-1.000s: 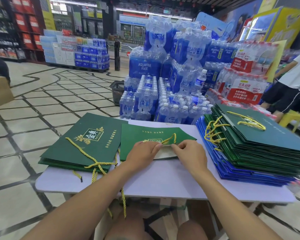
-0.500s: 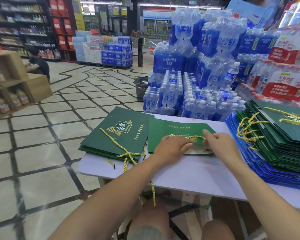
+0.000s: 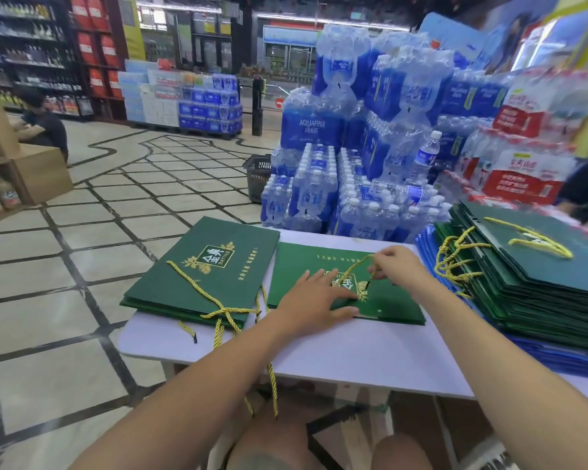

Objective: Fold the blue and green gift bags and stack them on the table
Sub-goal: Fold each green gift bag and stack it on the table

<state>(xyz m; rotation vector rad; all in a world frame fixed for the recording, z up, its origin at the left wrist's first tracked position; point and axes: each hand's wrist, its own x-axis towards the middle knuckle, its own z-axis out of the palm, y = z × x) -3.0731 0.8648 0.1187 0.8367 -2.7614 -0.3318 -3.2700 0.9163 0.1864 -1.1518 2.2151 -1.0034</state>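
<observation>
A flat, dark green paper gift bag (image 3: 296, 266) lies in the middle of a smooth white table (image 3: 336, 351), its gold printed logo facing up. The left hand (image 3: 314, 296) rests on the bag with fingers straight and spread, palm pressing the paper flat. The right hand (image 3: 399, 266), just beyond it, pinches the bag's twisted gold cord handle (image 3: 355, 268) between curled fingertips, holding it in a thin arc above the surface. Just beside the bag on the left sits a low stack of folded green bags (image 3: 197, 290) with the same gold emblem, their rope handles trailing over the table's near edge. On the right stands a much taller pile of green bags (image 3: 540, 293), edges fanned like layered card, resting on a layer of glossy blue bags (image 3: 554, 357). Behind the table, shrink-wrapped packs of clear plastic water bottles (image 3: 319, 130) are heaped on a pale tiled floor (image 3: 82, 266) with dark grout lines.
</observation>
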